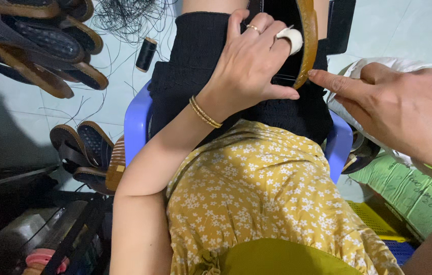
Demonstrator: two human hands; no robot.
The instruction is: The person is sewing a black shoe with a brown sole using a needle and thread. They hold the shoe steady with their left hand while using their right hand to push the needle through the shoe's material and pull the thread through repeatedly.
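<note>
Between both hands (pixel 256 61) (pixel 404 109), brown sandal sole (pixel 307 35) stands on edge

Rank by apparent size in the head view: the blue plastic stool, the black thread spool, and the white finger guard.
1. Blue plastic stool, largest, though mostly covered by the lap.
2. Black thread spool.
3. White finger guard on the left hand; it sits nearer the camera, so its margin behind the spool is unsure.

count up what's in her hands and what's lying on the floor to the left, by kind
Tan-edged leather sandal sole, held against the black cloth on the lap: 1
White finger guard on the left hand: 1
Black thread spool on the floor: 1
Piles of brown sandal soles: 2
Total: 5
</note>
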